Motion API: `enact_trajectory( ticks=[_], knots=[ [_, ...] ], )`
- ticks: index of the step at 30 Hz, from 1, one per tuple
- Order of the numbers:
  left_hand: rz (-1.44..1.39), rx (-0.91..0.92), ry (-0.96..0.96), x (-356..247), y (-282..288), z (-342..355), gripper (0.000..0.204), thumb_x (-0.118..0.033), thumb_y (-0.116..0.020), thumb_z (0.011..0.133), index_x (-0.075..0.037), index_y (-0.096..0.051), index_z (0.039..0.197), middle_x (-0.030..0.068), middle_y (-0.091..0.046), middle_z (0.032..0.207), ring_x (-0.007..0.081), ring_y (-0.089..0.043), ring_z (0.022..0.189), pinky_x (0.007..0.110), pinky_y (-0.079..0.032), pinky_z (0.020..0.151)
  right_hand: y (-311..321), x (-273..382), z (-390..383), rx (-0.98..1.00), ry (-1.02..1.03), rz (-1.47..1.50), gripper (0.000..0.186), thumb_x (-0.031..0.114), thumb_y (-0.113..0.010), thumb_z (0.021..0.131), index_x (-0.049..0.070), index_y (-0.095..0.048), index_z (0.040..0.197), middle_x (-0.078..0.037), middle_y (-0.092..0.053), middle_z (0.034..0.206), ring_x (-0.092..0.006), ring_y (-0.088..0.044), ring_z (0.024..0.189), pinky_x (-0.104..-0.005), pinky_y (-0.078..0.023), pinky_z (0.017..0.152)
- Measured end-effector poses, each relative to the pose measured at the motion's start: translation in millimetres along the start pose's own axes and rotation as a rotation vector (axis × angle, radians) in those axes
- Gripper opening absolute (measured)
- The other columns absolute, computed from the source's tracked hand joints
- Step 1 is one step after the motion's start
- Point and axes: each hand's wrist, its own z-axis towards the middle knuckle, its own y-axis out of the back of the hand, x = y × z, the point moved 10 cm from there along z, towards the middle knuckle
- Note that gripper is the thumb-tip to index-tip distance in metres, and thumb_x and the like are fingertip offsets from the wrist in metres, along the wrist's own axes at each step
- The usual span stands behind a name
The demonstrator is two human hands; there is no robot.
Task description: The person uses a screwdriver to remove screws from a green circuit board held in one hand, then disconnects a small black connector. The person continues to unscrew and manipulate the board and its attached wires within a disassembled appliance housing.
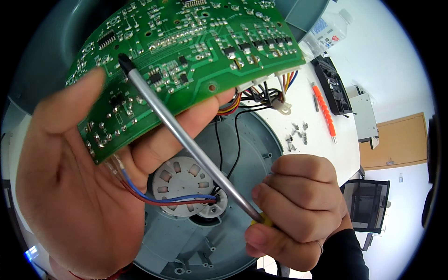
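Observation:
My left hand (77,200) grips a green circuit board (191,53) by its lower left corner, thumb on the soldered face and fingers behind. The board is tilted up, its solder joints and small black chips toward me. A screwdriver (179,133) with a long silver shaft is held in my right hand (298,205), fingers wrapped round its yellow handle, which is mostly hidden. Its dark tip lies over the board's face; whether it touches I cannot tell. Blue and red wires (168,200) run from the board to a round pale part (182,175) in the grey-green plastic housing (179,240) below.
Black wires (239,140) and a coloured wire bundle (266,95) hang from the board's right edge. On the white table (303,107) lie several loose screws (298,135), an orange pen-like tool (323,109), a black tray (332,86) and a clear bottle (331,30). A chair (368,205) stands beyond.

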Motion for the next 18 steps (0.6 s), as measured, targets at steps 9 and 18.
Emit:
enact_trajectory(
  ticks=[9, 18],
  knots=[
    [-0.036, 0.061, 0.013, 1, -8, -1, 0.055, -0.027, -0.027, 0.107, 0.017, -0.034, 0.139, 0.0405, -0.047, 0.137, 0.0451, -0.057, 0.124, 0.042, -0.054, 0.106, 1, -3, 1, 0.013, -0.047, 0.040, 0.025, 0.031, -0.063, 0.099, 0.012, -0.051, 0.109, -0.009, -0.063, 0.091, -0.0227, -0.063, 0.068, -0.0384, -0.056, 0.067],
    [0.079, 0.008, -0.010, 8, 4, 1, 0.056, -0.029, -0.029, 0.106, 0.015, -0.034, 0.141, 0.0400, -0.047, 0.138, 0.0467, -0.056, 0.125, 0.044, -0.053, 0.107, 6, -3, 1, -0.012, -0.091, 0.053, 0.030, 0.039, -0.062, 0.099, 0.015, -0.050, 0.112, -0.008, -0.061, 0.093, -0.0229, -0.063, 0.072, -0.0389, -0.057, 0.067]
  ],
)
